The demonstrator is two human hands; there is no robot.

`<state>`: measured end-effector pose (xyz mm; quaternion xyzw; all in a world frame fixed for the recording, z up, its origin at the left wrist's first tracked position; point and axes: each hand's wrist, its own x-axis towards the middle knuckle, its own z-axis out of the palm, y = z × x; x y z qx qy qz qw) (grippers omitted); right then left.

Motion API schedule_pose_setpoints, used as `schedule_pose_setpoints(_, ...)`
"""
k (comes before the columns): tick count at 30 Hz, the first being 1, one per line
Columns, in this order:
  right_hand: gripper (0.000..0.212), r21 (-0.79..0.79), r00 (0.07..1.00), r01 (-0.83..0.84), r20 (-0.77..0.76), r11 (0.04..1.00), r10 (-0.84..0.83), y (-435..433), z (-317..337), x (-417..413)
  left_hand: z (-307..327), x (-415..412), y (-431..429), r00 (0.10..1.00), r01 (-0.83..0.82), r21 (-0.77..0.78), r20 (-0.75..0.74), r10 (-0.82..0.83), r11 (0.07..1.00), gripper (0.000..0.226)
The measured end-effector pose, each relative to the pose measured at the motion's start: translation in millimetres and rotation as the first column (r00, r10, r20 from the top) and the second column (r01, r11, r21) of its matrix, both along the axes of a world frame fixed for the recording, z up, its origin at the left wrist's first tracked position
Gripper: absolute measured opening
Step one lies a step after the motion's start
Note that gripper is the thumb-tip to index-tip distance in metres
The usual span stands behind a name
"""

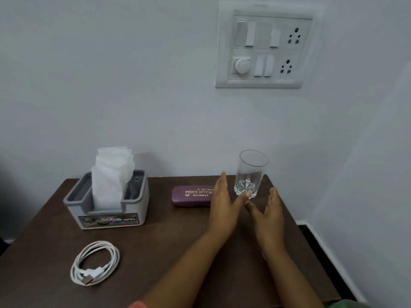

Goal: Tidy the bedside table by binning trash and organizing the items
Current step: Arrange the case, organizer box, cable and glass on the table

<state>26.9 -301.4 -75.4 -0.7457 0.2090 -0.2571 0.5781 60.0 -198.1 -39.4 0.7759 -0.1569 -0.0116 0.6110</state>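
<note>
A dark brown bedside table (166,252) stands against a pale wall, below a white switchboard (264,48) with two sockets. The items on it appear already sorted, and no trash shows on the top.

At the back left, a grey tissue holder (109,210) keeps a stack of white napkins (111,174) standing upright, within easy reach.

The person's left hand (222,205) and right hand (270,215) reach in from the lower edge and flank the glass. On both, the fingers are straight and pressed together with the thumbs angled inward. Neither hand grips anything. They look set either to nudge the tumbler into place or to let it stand.

A white USB cable (94,262) lies coiled in a neat loop at the front left, well apart from the rest, its plug tucked inside the coil.

A purple spectacle case (191,196) marked "Prince Optical" lies shut at centre back, its right end hidden behind the left hand.

The clear drinking glass (250,174) stands upright and empty at the back right, near the table's edge, with the left thumb (244,196) apparently touching its cut base.
</note>
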Motion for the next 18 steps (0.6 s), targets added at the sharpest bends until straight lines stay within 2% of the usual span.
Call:
schedule_pose_setpoints(3,0.082,-0.022,0.997,-0.070,-0.032,0.997,0.070,-14,3,16,-1,16,-19,0.999,0.008,-0.049,-0.051,-0.011,0.999,0.088)
schedule_pose_setpoints(8,0.063,-0.156,0.991,-0.126,-0.058,0.980,0.118,-26,6,35,-2,40,-39,0.999,-0.005,0.007,-0.048,0.005,1.000,0.093)
schedule_pose_setpoints(13,0.045,-0.179,0.996,-0.087,-0.018,0.980,0.085,-25,14,36,-5,47,-48,0.999,-0.029,0.012,0.022,0.028,1.000,0.053)
schedule_pose_setpoints(18,0.040,-0.136,0.998,-0.059,0.014,0.989,0.062,-22,18,27,-2,38,-50,0.999,-0.026,-0.005,0.040,0.026,1.000,0.058)
